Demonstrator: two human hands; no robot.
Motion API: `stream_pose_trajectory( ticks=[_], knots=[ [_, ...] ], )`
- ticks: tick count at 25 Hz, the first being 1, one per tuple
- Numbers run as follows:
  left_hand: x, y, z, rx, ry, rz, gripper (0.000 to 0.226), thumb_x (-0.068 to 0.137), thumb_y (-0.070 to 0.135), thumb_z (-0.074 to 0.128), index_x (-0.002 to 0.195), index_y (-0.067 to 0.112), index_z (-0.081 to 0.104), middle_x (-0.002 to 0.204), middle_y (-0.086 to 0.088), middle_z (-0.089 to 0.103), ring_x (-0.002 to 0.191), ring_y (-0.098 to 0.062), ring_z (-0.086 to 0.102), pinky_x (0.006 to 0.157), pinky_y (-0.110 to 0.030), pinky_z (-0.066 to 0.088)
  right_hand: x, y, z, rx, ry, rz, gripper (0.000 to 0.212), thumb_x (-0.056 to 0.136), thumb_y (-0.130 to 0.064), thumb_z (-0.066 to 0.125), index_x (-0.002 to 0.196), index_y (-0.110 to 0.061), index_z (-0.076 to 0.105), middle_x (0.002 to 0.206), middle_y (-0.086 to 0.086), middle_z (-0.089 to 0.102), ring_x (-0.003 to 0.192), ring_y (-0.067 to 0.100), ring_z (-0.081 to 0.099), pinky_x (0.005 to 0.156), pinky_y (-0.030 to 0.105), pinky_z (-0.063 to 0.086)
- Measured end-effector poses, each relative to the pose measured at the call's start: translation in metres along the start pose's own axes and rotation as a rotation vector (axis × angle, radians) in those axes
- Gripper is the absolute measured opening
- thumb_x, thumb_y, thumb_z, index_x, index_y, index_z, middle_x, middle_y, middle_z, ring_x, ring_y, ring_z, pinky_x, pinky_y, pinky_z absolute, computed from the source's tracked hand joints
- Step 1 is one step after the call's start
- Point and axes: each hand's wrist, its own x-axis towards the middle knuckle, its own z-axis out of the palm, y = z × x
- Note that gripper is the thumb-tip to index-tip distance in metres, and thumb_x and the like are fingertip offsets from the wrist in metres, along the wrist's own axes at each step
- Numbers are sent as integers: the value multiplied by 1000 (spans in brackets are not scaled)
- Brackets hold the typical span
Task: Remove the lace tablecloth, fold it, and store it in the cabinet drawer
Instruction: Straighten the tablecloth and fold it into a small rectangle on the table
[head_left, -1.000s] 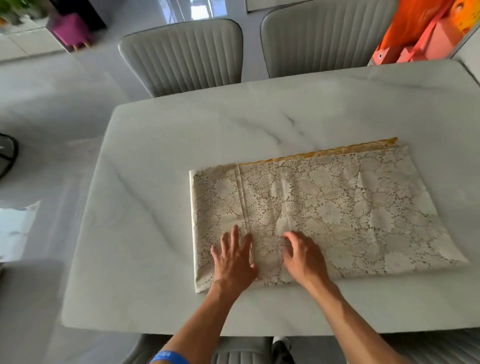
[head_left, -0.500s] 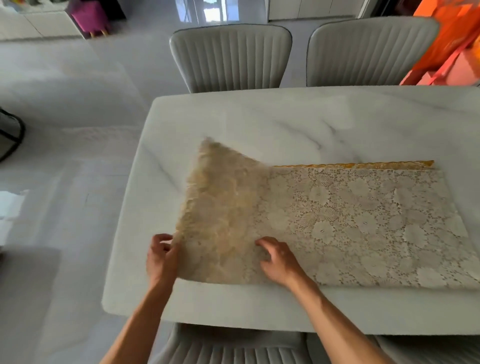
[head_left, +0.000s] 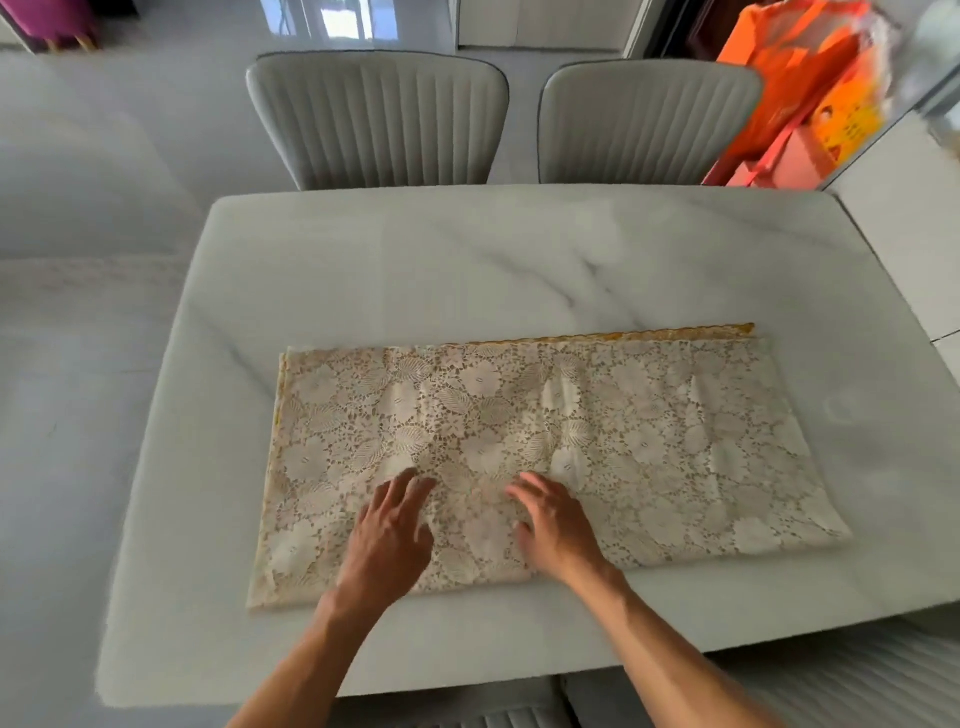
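Head view, looking down on a white marble table (head_left: 363, 270). Lace tablecloth (head_left: 597, 447) folded into a long rectangle, lying flat on the near half of the table, long side running from 9 to 3 o'clock. Cream floral lace on top; a thin golden edge peeking out along the far side toward 1 o'clock and down the end at 9 o'clock.

Left hand (head_left: 387, 540) flat on the cloth at about 7 o'clock of the rectangle, palm down, fingers straight and spread wide, pointing toward 1 o'clock, gripping nothing. Right hand (head_left: 558, 525) flat on the cloth just beside it, near the front edge, fingers straight and loosely spread, pointing toward 11 o'clock, also gripping nothing. Both hands a little blurred. A strip of lace showing between them, hands apart. Both forearms bare, entering from 6 o'clock.

Two grey ribbed chairs (head_left: 379, 119) pushed in at 12 o'clock on the far side of the table. Orange bags (head_left: 795, 88) at 2 o'clock, beyond the table's far right corner. Pale glossy floor (head_left: 78, 208) off at 9 o'clock.
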Motion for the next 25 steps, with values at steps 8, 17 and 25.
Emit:
stream_pose_trajectory(
  ticks=[8,17,25],
  knots=[
    [150,167,41,156,32,126,43,94,29,50,137,25,47,141,3,51,130,-21,42,108,-42,31,59,194,-124,-107,196,69,43,91,-5,54,130,-22,58,138,-2,56,118,19,56,97,32,49],
    [300,231,77,242,26,231,42,93,45,55,130,25,51,133,-3,49,123,-25,46,108,-48,32,142,343,-204,-355,179,35,66,85,1,59,145,-20,41,146,6,46,129,27,49,105,50,43],
    [300,231,70,108,121,299,17,83,27,74,89,17,62,99,-1,60,97,-22,52,83,-39,45,154,356,-225,-339,197,-129,28,83,-23,70,111,-17,63,108,2,65,98,25,62,88,43,48]
  ],
)
